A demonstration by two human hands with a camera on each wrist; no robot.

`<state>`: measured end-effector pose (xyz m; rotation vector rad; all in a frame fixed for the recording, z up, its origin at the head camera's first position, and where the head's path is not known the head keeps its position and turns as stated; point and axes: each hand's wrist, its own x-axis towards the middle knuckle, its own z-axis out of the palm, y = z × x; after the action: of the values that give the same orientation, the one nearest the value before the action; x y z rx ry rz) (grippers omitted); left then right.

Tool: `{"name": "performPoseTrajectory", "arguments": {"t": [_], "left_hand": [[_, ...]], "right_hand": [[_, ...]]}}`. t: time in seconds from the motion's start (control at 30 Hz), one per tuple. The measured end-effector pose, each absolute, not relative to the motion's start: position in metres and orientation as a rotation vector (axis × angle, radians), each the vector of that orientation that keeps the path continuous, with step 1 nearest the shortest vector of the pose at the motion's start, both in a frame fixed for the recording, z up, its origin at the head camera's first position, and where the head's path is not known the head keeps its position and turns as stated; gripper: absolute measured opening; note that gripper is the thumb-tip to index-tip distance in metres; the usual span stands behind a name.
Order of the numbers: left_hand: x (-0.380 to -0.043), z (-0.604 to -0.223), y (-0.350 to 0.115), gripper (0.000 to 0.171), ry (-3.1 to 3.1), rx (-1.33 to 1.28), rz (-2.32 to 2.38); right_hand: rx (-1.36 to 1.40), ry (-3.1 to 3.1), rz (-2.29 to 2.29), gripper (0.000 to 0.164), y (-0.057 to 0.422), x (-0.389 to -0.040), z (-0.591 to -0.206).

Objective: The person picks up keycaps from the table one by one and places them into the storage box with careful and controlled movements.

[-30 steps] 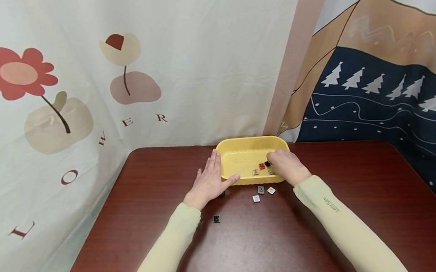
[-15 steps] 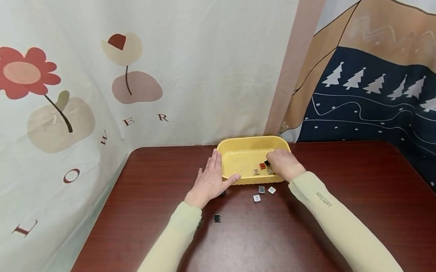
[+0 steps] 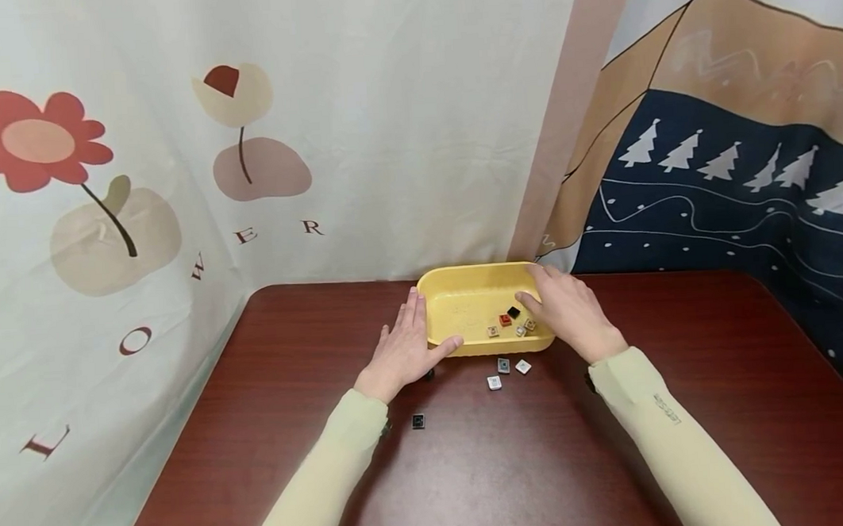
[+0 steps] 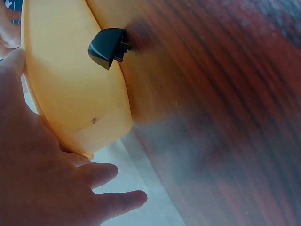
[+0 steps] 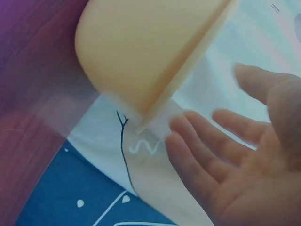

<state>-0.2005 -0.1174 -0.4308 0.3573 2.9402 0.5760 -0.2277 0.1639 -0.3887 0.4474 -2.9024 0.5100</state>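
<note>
Yellow, shallow and round-cornered, the tray holds keycaps, left grip and right grip loose at its ends.

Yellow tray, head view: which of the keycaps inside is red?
The red keycap just left of the black keycap; the others inside look pale or tan.

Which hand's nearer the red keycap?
Right. The right hand is just right of the red keycap; the left hand is farther, at the left end of the tray.
</note>
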Motion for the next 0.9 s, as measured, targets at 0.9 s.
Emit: {"name": "performPoseTrajectory", "arguments": {"t": [0.9], "left_hand": [[-0.2,-0.428,-0.12,0.114,2.927,0.372,0.574]], "right_hand": [[0.447,-3.075,0.479,0.108,0.197,-0.197,-0.432]]}}
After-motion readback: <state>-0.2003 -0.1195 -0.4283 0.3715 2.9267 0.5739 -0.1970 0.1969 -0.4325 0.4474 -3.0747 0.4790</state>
